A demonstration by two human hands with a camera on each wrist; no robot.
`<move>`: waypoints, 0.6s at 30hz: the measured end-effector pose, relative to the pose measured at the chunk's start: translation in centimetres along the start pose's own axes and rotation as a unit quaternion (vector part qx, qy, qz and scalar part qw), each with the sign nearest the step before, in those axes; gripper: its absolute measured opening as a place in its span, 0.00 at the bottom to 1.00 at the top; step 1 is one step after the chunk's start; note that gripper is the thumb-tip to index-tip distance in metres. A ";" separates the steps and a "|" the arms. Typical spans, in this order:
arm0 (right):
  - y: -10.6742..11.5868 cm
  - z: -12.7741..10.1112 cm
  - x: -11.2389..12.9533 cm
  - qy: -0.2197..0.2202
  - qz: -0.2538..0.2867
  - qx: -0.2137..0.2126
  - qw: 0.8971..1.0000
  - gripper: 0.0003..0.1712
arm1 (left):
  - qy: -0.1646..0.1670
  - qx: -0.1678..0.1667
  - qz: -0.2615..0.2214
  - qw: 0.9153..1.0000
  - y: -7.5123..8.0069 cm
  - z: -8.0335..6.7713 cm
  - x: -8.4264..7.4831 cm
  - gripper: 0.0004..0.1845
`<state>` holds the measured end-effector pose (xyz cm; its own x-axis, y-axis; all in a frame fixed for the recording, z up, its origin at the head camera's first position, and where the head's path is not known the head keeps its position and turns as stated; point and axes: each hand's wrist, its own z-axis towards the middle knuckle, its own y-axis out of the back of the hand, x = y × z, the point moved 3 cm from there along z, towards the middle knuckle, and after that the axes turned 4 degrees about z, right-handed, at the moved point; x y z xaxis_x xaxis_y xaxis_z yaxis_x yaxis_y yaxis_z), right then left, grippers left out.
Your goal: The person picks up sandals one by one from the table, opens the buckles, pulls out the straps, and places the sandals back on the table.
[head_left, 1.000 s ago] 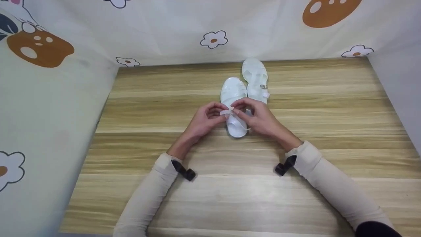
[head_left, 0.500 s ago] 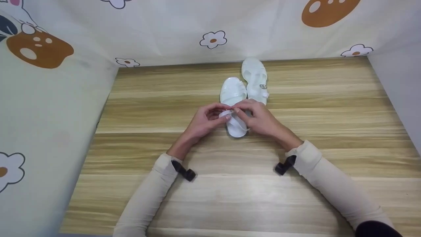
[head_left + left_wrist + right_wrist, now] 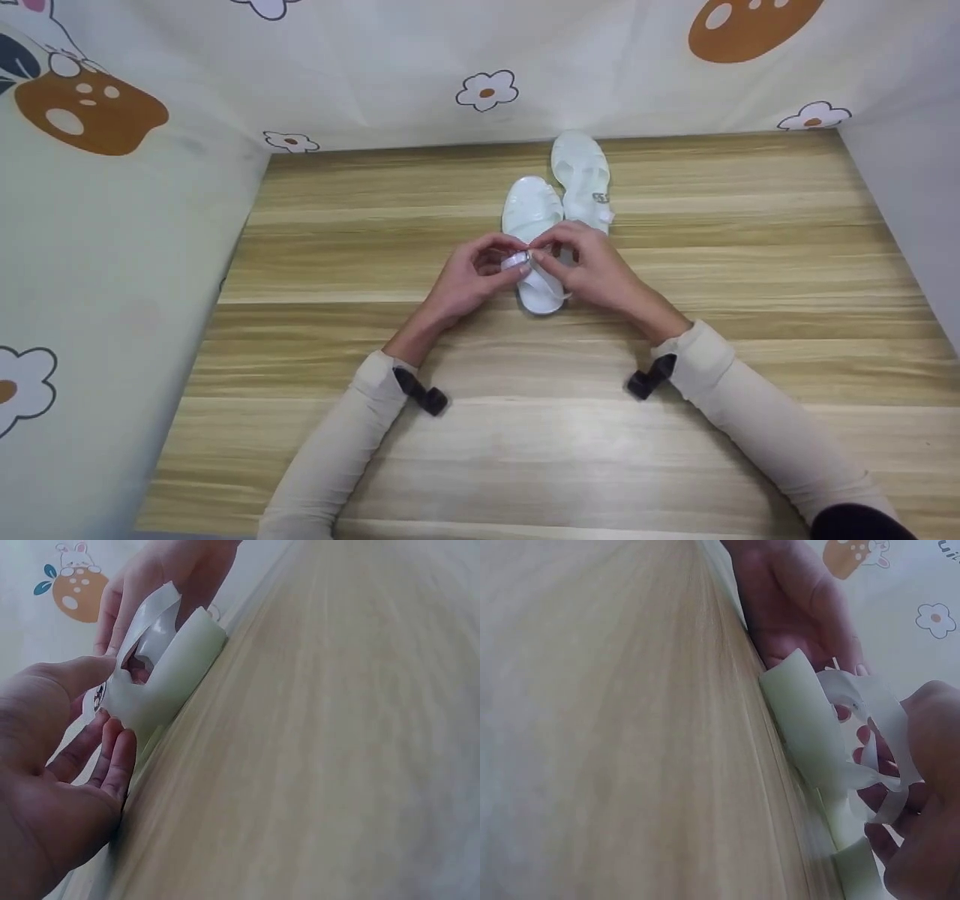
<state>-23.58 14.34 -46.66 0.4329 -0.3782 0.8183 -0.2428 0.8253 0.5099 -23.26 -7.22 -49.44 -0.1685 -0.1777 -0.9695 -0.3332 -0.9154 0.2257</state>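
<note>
Both hands meet over the heel end of the nearer white translucent jelly sandal [image 3: 534,255], which lies flat on the pale striped wooden worktop [image 3: 375,420], toe pointing away from the person. The left hand [image 3: 469,276] pinches the loose end of the sandal's thin white ankle strap [image 3: 514,260] between thumb and fingertips, and the right hand [image 3: 592,270] pinches the strap's other part at what seems to be the small buckle, too small to make out. The step in hand looks like working the strap at its buckle; whether fastening or undoing cannot be told. The next move calls for a steady pinch and a fine pull along the strap. The second matching white sandal [image 3: 581,180] lies just beyond and right of the first, touching it, its strap buckled.
</note>
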 end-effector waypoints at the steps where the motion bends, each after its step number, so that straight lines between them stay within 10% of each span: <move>1: 0.1 0.0 0.0 0.009 -0.012 -0.007 1.000 0.08 | -0.006 -0.005 0.007 1.000 0.0 0.0 -0.1 0.16; 8: 0.6 0.1 0.4 0.063 -0.072 -0.042 0.995 0.05 | -0.062 -0.048 0.098 0.992 0.1 -0.1 -0.7 0.13; 18: 0.8 0.0 0.8 0.072 -0.102 -0.059 0.990 0.06 | -0.061 -0.048 0.108 0.991 0.1 -0.1 -0.8 0.12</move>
<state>-23.40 14.71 -45.60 0.5836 -0.4860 0.6506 -0.0374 0.7842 0.6193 -23.08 -7.17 -48.68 -0.3382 -0.3333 -0.8801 -0.1884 -0.8922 0.4104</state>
